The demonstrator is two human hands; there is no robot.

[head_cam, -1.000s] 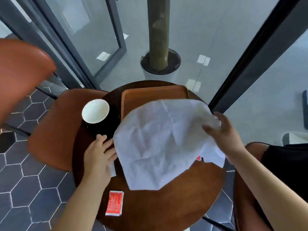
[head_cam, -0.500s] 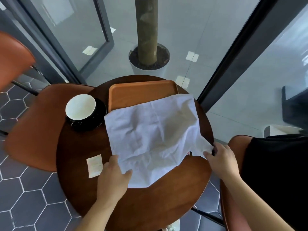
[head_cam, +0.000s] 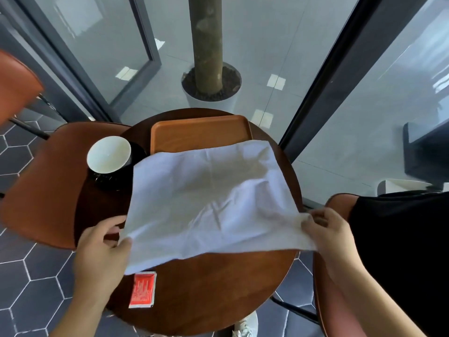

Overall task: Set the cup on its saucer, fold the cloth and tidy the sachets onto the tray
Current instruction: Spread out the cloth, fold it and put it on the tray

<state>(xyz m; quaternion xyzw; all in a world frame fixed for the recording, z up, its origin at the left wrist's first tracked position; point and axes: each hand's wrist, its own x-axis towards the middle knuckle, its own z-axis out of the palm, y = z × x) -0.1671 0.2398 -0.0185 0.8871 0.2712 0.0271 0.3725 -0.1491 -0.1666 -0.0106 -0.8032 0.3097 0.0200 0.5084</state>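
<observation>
From the head camera, looking down on a small round wooden table (head_cam: 218,295): a white cloth (head_cam: 206,198) is spread across most of it, and its far edge lies over the near part of an orange-brown tray (head_cam: 199,132).

The left hand (head_cam: 102,244) pinches the cloth's near-left corner, with the thumb on top and the fingers curled underneath. The right hand (head_cam: 325,237) pinches the near-right corner in bunched fingertips, and that corner is lifted off the table's edge.

Left of the tray, a cup (head_cam: 109,155) with a white inside sits on a black saucer (head_cam: 104,184), close beside the cloth's left edge.

A red sachet (head_cam: 143,289) lies flat on the bare wood at the near edge, just below the cloth's near-left corner and off the tray.

A brown chair (head_cam: 48,190) stands to the left.
</observation>
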